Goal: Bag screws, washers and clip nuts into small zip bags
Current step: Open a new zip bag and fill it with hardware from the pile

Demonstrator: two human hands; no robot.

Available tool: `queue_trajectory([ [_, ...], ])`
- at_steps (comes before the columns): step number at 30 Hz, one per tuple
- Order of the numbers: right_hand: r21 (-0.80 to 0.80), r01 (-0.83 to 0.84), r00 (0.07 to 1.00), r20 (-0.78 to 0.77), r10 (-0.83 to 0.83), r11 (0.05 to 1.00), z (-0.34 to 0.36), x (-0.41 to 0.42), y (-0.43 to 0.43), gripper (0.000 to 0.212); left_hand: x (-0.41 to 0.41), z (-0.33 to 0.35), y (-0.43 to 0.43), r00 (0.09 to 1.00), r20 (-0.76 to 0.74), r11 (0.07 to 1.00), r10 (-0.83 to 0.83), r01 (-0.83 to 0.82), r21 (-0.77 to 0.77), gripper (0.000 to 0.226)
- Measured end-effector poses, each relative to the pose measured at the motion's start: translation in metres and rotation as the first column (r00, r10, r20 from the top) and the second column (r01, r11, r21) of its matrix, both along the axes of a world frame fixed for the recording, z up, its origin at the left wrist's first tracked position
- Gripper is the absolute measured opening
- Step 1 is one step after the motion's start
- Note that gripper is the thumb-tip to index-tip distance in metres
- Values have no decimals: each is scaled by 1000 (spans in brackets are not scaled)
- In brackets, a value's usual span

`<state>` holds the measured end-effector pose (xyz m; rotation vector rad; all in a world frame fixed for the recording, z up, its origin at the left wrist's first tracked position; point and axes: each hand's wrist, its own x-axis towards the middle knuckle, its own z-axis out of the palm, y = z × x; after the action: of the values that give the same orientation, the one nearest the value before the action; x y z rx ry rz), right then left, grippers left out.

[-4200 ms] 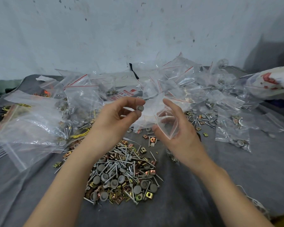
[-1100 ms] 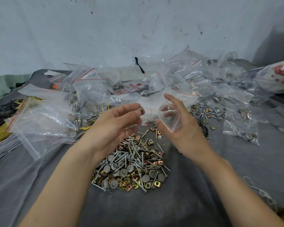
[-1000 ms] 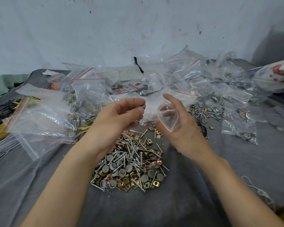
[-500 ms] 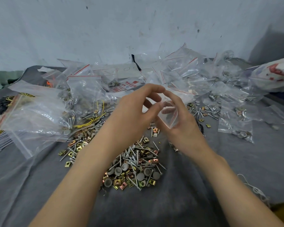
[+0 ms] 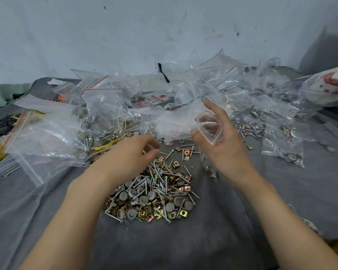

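- Pile of silver screws, grey round washers and brass-coloured square clip nuts: lies loose on the grey cloth at 6 o'clock from both hands, dead centre between the forearms.
- Small clear plastic zip bag: up off the cloth at 1 o'clock from the pile. Its long axis runs roughly 12-to-6, with the mouth on top and the tail hanging towards the cloth. A few bits of hardware sit in the bottom, too blurred to name.
- Key relation: the bag mouth is at 2 o'clock from the left hand, near but apart. The mouth gapes towards 9 o'clock, facing that hand.
- Left hand is nearer the pile, low over its 12 o'clock edge. The fingers are curled down and the fingertips are drawn close to the thumb. It may be pinching one small piece, but motion blur means that cannot be told.
- Right hand holds the bag. The thumb is on the near lip and the fingers are spread behind the far lip, propping the mouth open. It does not touch the pile.
- Judgement: the next move is a short lift from the left hand towards 2 o'clock and a drop into the mouth. The risk is a floppy lip folding shut.
- Heap of clear red-striped zip bags: at 12 o'clock behind the hands, many with hardware inside.
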<state>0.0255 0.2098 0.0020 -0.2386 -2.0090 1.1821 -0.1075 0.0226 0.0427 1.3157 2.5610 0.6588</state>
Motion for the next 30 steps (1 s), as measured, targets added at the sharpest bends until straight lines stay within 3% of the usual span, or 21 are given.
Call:
queue_trajectory([
  [6, -24, -1, 1000, -5, 1, 1000, 2, 0, 1, 62, -6, -8, -5, 999, -19, 993, -50, 48, -104, 15],
  [12, -40, 11, 1000, -11, -11, 999, 3, 1, 3, 61, -3, 9, -15, 997, 56, 970, -47, 59, -234, 10],
  [19, -26, 3, 1000, 6, -2, 1000, 5, 2, 2, 61, 8, 15, -46, 998, 1, 881, 66, -58, -470, 28],
  [23, -21, 12, 1000, -7, -12, 1000, 7, 2, -2, 61, 12, 6, -54, 998, 3, 887, 61, -53, -458, 22],
  [30, 2, 16, 1000, -8, -16, 1000, 5, -2, -5, 62, 9, -13, -50, 999, -30, 953, -13, 3, -304, 16],
])
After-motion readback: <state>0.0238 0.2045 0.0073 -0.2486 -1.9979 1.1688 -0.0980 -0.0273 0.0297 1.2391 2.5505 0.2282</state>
